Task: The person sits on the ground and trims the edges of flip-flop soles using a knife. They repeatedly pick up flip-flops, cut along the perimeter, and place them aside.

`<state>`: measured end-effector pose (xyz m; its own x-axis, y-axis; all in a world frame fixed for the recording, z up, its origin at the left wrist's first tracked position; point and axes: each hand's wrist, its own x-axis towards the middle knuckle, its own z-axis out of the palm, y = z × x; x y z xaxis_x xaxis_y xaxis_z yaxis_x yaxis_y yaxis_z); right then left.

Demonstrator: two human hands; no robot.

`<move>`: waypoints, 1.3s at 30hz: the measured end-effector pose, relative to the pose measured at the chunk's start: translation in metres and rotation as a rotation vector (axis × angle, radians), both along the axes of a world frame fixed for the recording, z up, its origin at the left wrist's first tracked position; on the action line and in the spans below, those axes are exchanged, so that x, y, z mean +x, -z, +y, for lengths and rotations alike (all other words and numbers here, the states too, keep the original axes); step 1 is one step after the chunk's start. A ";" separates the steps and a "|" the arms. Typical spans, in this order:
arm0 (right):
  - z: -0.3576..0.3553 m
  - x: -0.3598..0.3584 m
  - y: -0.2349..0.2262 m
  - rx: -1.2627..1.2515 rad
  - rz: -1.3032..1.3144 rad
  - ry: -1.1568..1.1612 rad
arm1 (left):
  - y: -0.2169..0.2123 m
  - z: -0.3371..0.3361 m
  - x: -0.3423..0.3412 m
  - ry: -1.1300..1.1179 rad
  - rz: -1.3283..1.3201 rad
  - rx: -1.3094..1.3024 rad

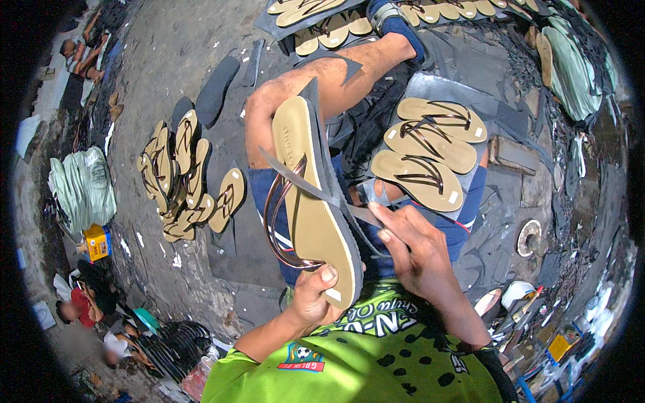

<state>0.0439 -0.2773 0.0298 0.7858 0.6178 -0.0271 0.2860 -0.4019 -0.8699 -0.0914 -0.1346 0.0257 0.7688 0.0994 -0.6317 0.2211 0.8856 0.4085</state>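
Grey concrete floor (181,47): one, bearing everything else.

Pale green stacked sheet bundles: two, one at far left (84,188), one at upper right (571,67).

Loose heap of tan flip-flops with dark straps (178,174): one heap on the floor to the left; the pairs overlap too much to count.

Finished tan rubber flip-flops with brown straps: three, laid side by side on a grey board (430,87) over the person's right thigh, at (442,118), (430,146), (416,179).

Tan foam flip-flop with black sole and glossy brown strap (316,201): one, held upright in front of the chest, toe end up.

Left hand (312,299): fingers curled around the heel of the held flip-flop, thumb pressed on its tan face.

Right hand (410,245): fingers pinched narrow on a thin dark blade-like strip (316,191) that crosses the sole's edge.

Yellow box (99,242): one, at left.
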 end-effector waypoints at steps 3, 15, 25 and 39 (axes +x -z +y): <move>0.017 0.007 0.017 -0.009 -0.149 0.077 | -0.001 -0.006 0.006 0.026 0.009 -0.012; 0.055 0.049 0.012 0.318 -0.027 0.196 | -0.002 -0.008 -0.009 0.081 0.016 0.019; 0.031 0.040 -0.029 0.502 0.538 0.241 | 0.002 -0.005 0.002 0.464 0.139 0.542; 0.037 -0.014 -0.025 0.452 0.329 0.089 | -0.046 0.061 0.069 0.063 -0.146 0.581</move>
<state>0.0298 -0.2399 0.0549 0.8305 0.5563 -0.0277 -0.0477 0.0215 -0.9986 -0.0225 -0.0732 0.0715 0.8590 0.3485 -0.3749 0.1710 0.4949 0.8519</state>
